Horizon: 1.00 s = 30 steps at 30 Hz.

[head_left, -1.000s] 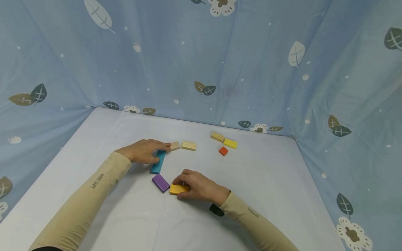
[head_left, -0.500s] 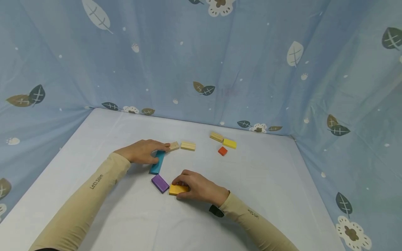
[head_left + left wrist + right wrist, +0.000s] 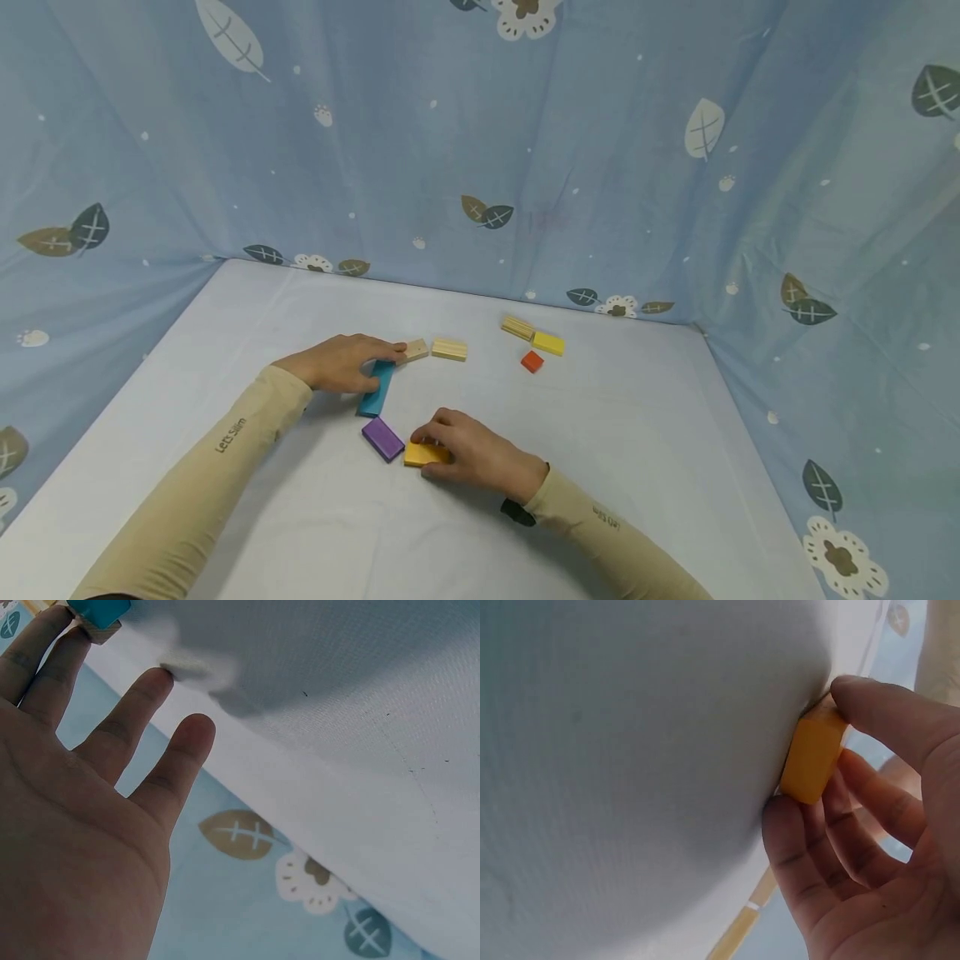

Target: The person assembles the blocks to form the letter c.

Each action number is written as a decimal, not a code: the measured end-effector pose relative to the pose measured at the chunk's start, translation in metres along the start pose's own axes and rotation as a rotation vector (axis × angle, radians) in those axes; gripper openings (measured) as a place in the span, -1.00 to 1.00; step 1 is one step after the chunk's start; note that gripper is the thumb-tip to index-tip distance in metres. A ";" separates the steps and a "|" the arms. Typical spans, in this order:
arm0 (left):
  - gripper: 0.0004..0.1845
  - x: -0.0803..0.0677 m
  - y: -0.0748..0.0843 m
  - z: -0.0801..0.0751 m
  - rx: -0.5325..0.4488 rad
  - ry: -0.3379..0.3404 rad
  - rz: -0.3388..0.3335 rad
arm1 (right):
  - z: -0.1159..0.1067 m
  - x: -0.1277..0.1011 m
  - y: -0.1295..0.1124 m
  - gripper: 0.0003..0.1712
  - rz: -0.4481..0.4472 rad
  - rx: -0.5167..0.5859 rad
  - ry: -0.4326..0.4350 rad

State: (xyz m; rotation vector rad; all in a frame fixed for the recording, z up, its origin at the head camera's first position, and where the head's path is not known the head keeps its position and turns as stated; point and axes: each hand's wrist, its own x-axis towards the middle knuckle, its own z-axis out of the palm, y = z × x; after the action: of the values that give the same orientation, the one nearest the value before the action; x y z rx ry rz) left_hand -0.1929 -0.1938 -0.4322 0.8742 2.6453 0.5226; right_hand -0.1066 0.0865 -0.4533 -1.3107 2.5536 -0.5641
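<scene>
In the head view my left hand (image 3: 341,363) reaches over a flat blue block (image 3: 372,406), thumb on its side and fingertips at a pale wooden block (image 3: 416,351). The left wrist view shows its fingers (image 3: 142,694) mostly straight and spread, with the end of the blue block (image 3: 101,610) near two of the tips. My right hand (image 3: 483,454) pinches an orange-yellow block (image 3: 810,759) between thumb and fingers, low at the white cloth. One end of that block is right at the corner of a purple block (image 3: 383,439), which lies tilted below the blue one.
A second wooden block (image 3: 449,350) lies right of the first. Farther right are a grooved wooden block (image 3: 517,327), a bright yellow block (image 3: 549,342) and a small red block (image 3: 532,361). A blue leaf-patterned curtain (image 3: 420,150) borders the white table (image 3: 637,433).
The view has shifted very slightly. Both hands stay at the same blocks; the right wrist has turned a little, and no block has visibly moved on the table.
</scene>
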 end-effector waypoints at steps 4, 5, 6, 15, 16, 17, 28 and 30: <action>-0.36 0.000 -0.001 0.001 0.000 0.002 0.005 | 0.001 -0.004 -0.002 -0.50 -0.005 -0.063 0.018; -0.36 0.001 -0.001 0.001 -0.001 0.002 0.006 | 0.001 -0.004 -0.003 -0.50 -0.005 -0.068 0.022; -0.36 0.001 -0.002 0.001 -0.002 0.003 0.007 | 0.001 -0.005 -0.004 -0.50 -0.004 -0.071 0.025; -0.33 0.001 -0.001 0.001 -0.002 -0.002 -0.012 | -0.006 -0.011 -0.004 -0.51 0.013 -0.071 0.062; -0.33 0.001 -0.001 0.001 -0.002 -0.001 -0.009 | -0.007 -0.012 -0.003 -0.51 0.021 -0.065 0.070; -0.33 0.001 -0.002 0.001 -0.001 0.000 -0.006 | -0.009 -0.013 -0.002 -0.52 0.030 -0.059 0.078; -0.34 0.002 -0.002 0.001 -0.002 -0.009 -0.015 | -0.022 -0.026 0.013 -0.56 0.102 0.008 0.164; -0.34 0.002 -0.002 0.001 -0.004 -0.009 -0.011 | -0.023 -0.029 0.018 -0.56 0.109 0.027 0.178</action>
State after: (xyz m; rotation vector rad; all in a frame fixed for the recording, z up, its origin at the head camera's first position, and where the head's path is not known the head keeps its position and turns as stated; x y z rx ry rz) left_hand -0.1951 -0.1943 -0.4342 0.8580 2.6389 0.5192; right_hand -0.1111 0.1245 -0.4397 -1.1516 2.7288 -0.7202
